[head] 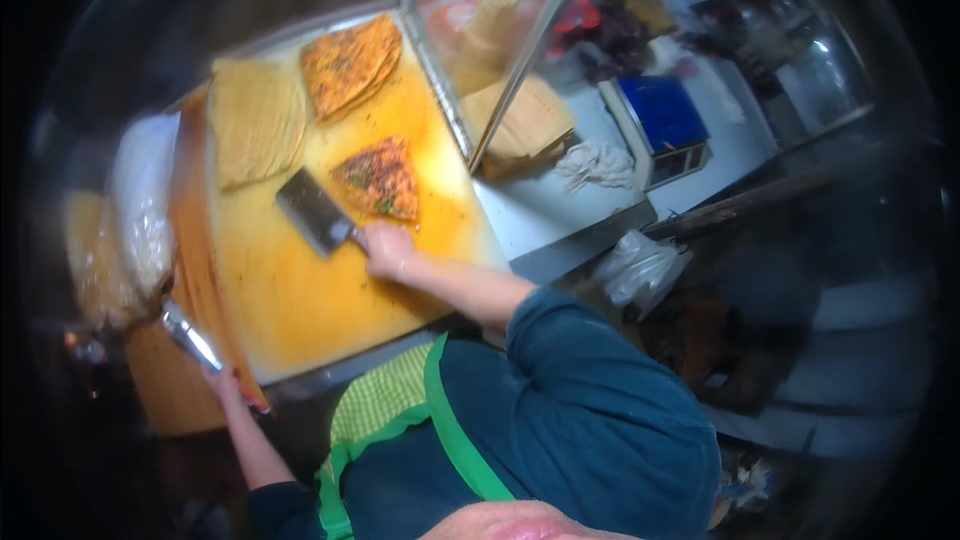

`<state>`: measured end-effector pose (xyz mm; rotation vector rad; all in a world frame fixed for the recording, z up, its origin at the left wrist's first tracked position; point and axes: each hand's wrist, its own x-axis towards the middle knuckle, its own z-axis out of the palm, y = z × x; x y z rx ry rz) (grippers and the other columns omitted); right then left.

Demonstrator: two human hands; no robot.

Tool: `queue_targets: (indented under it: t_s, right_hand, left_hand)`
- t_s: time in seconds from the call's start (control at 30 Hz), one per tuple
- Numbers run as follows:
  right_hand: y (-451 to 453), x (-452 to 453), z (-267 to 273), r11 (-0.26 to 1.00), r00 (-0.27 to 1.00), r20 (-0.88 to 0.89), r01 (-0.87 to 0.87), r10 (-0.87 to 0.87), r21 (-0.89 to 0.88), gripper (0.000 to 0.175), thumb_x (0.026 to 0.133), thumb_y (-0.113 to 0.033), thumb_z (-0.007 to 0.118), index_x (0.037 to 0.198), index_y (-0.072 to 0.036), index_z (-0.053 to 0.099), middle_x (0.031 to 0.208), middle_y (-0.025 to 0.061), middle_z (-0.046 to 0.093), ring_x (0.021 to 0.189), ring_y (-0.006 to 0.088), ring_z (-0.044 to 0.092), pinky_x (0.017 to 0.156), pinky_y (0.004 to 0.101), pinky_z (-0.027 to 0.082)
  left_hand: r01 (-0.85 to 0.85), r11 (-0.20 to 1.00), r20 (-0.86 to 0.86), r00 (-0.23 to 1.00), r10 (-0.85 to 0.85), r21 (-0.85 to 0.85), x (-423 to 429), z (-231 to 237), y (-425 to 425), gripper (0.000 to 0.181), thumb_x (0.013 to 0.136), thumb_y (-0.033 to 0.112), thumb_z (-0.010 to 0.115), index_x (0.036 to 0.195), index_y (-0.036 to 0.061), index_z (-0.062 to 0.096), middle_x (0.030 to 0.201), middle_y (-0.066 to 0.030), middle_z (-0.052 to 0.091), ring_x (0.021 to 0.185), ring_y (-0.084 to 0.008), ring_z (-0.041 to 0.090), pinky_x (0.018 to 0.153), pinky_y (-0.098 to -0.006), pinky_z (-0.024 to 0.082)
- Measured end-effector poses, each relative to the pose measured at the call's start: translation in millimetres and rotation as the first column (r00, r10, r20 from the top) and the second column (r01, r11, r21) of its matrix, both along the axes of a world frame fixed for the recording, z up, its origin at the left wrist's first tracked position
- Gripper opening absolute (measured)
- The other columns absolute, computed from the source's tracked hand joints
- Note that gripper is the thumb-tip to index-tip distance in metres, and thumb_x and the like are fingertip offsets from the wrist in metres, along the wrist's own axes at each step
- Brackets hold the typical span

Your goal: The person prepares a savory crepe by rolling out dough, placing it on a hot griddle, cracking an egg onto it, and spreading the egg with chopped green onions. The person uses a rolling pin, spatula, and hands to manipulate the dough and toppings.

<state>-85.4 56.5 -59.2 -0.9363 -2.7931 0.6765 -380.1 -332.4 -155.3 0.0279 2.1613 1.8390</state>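
My right hand (388, 249) grips the handle of a cleaver (315, 214), whose broad blade lies over the yellowed cutting board (300, 315). Just beyond the blade is a wedge of flatbread (381, 178) with reddish sauce and bits of green. Farther up the board sit a larger folded piece of sauced flatbread (351, 64) and a stack of plain, pale flatbread (256, 124). Off the board's near left corner, my left hand (223, 386) holds a shiny metal utensil (193, 336) that looks like tongs; its far end is close to some plastic bags.
Filled plastic bags (142, 202) lie along the wooden board (191, 187) at left. Right of a metal frame post (525, 60) are stacked brown paper bags (521, 116), a crumpled white cloth (596, 165) and a blue-topped box (664, 112). A plastic bag (645, 266) hangs below the counter edge.
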Motion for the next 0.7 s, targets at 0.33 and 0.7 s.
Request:
queue_targets:
  t_s: [0.33,0.7]
  right_hand:
    - [46.3,129.2,12.3,0.631,0.984,-0.166,-0.090,-0.063,-0.771,0.046,0.077,-0.008,0.060,0.122,0.000,0.051,0.089,0.0063,0.056,0.064,0.0137,0.057,0.053,0.0306,0.047]
    - [96.9,344.6,25.5,0.711,0.960,0.110,0.266,-0.258,-0.651,0.048,0.071,-0.001,0.062,0.119,-0.002,0.055,0.089,0.0025,0.057,0.069,0.0112,0.055,0.057,0.0263,0.045]
  left_hand:
    - [0.371,0.902,0.310,0.850,-0.426,0.222,231.9,82.6,81.0,0.038,0.081,0.007,0.064,0.116,0.0046,0.052,0.079,-0.0019,0.056,0.059,-0.0100,0.051,0.053,-0.0238,0.042]
    - [0.554,0.727,0.547,0.491,-0.678,0.404,270.3,82.1,223.7,0.049,0.089,0.010,0.062,0.135,0.0029,0.047,0.078,-0.0041,0.059,0.050,-0.0083,0.051,0.044,-0.0212,0.042]
